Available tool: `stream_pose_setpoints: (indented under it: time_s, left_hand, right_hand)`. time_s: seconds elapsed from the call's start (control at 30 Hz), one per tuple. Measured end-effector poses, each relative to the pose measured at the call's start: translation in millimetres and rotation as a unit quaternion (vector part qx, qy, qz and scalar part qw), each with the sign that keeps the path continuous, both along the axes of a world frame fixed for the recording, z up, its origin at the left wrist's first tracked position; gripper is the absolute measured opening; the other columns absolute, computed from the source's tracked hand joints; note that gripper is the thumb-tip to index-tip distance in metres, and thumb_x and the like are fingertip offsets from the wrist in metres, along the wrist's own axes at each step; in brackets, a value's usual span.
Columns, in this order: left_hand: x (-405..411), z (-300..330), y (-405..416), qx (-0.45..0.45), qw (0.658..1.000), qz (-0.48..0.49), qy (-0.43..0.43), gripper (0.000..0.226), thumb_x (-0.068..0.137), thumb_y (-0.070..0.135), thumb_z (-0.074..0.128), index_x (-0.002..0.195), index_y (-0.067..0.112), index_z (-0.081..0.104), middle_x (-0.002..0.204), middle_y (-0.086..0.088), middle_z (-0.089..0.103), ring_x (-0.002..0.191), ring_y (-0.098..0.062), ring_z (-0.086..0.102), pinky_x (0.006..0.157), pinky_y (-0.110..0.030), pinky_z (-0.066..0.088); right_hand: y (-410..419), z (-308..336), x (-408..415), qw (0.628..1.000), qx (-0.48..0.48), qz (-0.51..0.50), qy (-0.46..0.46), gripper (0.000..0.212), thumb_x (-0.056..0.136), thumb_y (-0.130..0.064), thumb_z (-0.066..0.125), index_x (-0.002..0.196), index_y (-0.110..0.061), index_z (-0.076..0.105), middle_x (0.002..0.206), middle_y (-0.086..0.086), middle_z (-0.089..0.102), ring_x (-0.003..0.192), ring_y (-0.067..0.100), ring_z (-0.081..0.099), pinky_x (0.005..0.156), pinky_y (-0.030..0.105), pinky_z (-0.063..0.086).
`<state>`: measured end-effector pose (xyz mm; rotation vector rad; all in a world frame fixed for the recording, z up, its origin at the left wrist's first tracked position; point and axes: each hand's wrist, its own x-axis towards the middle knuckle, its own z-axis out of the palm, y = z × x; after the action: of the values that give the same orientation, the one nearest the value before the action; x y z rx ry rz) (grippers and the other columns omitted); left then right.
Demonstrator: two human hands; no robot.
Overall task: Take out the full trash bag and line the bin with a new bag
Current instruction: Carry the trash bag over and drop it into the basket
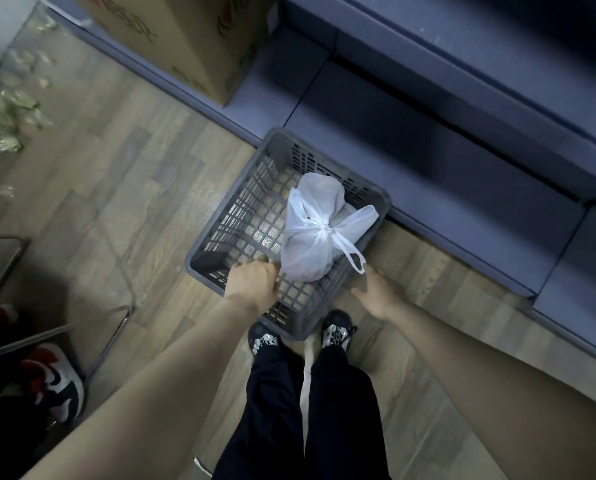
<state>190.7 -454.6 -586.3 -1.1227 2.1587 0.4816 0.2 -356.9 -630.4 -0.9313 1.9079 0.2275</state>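
Grey slatted plastic forms the bin (241, 216), a square basket standing on the wood floor (116, 188) just beside a blue sofa (411, 133). Inside it, against the right wall, lies the white trash bag (312, 233) — knotted shut, one handle loop drooping over the rim. The left hand (251, 284) grips the near rim, fingers curled over it. The right hand (376, 292) is at the right wall — its fingers seem loose, though blur obscures them.
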Motion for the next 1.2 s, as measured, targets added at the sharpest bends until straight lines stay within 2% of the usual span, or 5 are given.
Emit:
stream_pose_setpoints:
  time_s: [0.27,0.47,0.67,1.0,1.2]
  left_hand:
    - [-20.0,39.1,-0.2,-0.004,1.0,-0.015,0.003,0.025,0.095,0.027,0.046,0.116,0.015,0.053,0.116,-0.007,0.058,0.102,-0.026,0.062,0.081,-0.035,0.046]
    - [-53.0,68.4,12.2,0.001,0.998,-0.059,0.007,0.028,0.095,0.029,0.046,0.119,0.014,0.05,0.12,-0.008,0.056,0.106,-0.028,0.06,0.087,-0.037,0.045]
    - [-92.3,101.0,22.9,-0.001,0.992,-0.106,0.065,0.038,0.095,0.033,0.046,0.128,0.015,0.046,0.126,-0.007,0.054,0.112,-0.028,0.057,0.089,-0.035,0.043]
    - [-80.9,159.2,17.2,-0.047,0.97,-0.228,0.075,0.038,0.095,0.032,0.045,0.129,0.015,0.045,0.126,-0.006,0.054,0.113,-0.028,0.055,0.091,-0.038,0.042]
    - [-79.3,192.6,25.1,-0.052,0.961,-0.262,0.077,0.036,0.095,0.032,0.047,0.126,0.014,0.047,0.126,-0.009,0.053,0.11,-0.031,0.057,0.091,-0.041,0.042]
  right_hand:
    - [15.0,41.2,-38.5,1.0,0.007,-0.014,0.022,0.062,0.094,-0.033,0.05,0.147,-0.012,0.025,0.147,0.011,0.039,0.133,0.027,0.042,0.107,0.036,0.038]
    - [29.5,80.7,-59.0,0.998,-0.007,-0.055,0.037,0.057,0.095,-0.032,0.049,0.144,-0.01,0.03,0.144,0.013,0.042,0.128,0.029,0.047,0.103,0.034,0.042]
    - [52.8,119.7,-72.8,0.993,-0.009,-0.105,0.061,0.051,0.096,-0.031,0.047,0.139,-0.007,0.036,0.141,0.016,0.045,0.126,0.031,0.048,0.102,0.033,0.042]
    - [101.9,179.1,-34.7,0.973,-0.029,-0.218,0.069,0.055,0.097,-0.027,0.044,0.146,-0.008,0.027,0.148,0.012,0.038,0.133,0.028,0.041,0.107,0.031,0.036]
    - [133.6,208.6,-16.3,0.956,-0.036,-0.282,0.076,0.053,0.095,-0.026,0.05,0.142,-0.007,0.033,0.143,0.016,0.043,0.128,0.031,0.046,0.102,0.031,0.042]
